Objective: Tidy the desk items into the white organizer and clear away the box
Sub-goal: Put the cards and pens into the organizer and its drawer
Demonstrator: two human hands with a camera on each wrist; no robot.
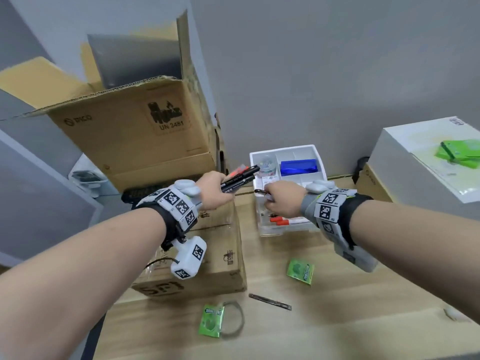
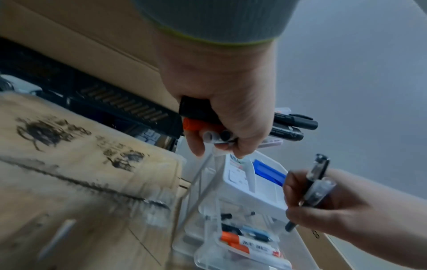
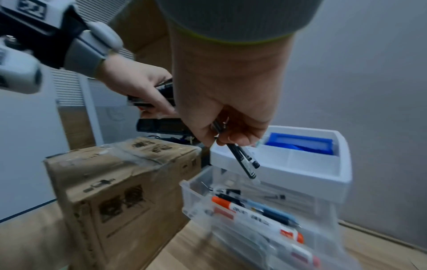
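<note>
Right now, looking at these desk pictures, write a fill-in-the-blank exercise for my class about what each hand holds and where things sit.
1. The left hand grips a bundle of ____.
2. The right hand holds two black pens above the organizer's open clear ____.
3. The box in the white organizer top tray is coloured ____.
4. Two green packets lie on the wooden ____.

Missing words: markers; drawer; blue; desk

Head view high above, looking down past both forearms at the desk (image 1: 337, 320), wrist views close along each hand, all three sharing the white organizer (image 1: 319, 157) (image 2: 251, 190) (image 3: 342, 175) mid-frame
</note>
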